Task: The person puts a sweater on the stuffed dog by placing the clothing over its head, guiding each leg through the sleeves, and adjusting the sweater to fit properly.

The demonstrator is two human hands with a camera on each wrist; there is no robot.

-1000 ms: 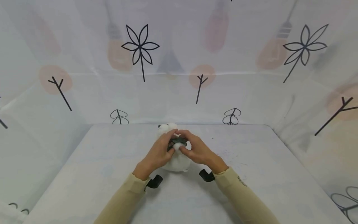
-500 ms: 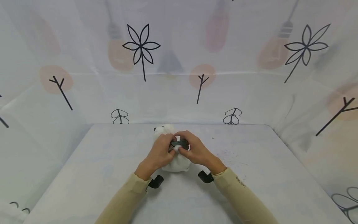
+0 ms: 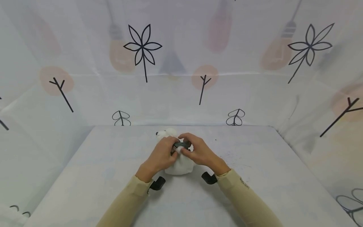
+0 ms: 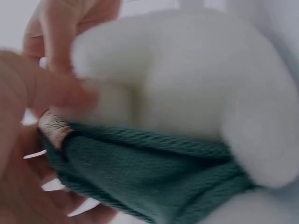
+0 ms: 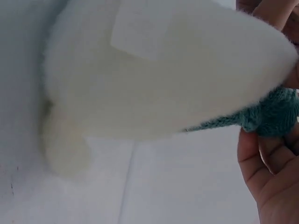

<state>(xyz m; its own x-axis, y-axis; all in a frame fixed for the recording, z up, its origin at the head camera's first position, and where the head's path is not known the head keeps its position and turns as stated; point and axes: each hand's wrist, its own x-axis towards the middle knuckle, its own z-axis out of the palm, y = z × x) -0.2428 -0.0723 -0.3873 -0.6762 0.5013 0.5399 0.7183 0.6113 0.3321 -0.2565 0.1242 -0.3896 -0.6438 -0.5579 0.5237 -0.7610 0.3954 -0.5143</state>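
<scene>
A white plush bear [image 3: 179, 167] stands on the table between both hands, its dark-nosed head tipped toward the far left. Around its upper body is a green knitted garment [image 4: 131, 163] with a printed label [image 4: 55, 128] at one edge. My left hand [image 3: 162, 153] grips the garment's left side, thumb near the label and fingers spread under the knit. On the other side, my right hand [image 3: 199, 151] pinches a bunched part of the green knit, thumb opposite the fingers. In the right wrist view, white plush fur [image 5: 154, 79] fills most of the picture. The bear's front is hidden in the head view.
The pale table [image 3: 113, 195] is edged at the back and sides by a hanging white cloth [image 3: 175, 104] printed with plants and lamps. Black wrist mounts [image 3: 157, 183] stick out below the beige sleeves [image 3: 124, 201], close over the tabletop.
The bear's head has shifted left and slightly lower. The hands have stayed on the green garment with only small shifts of the fingers.
</scene>
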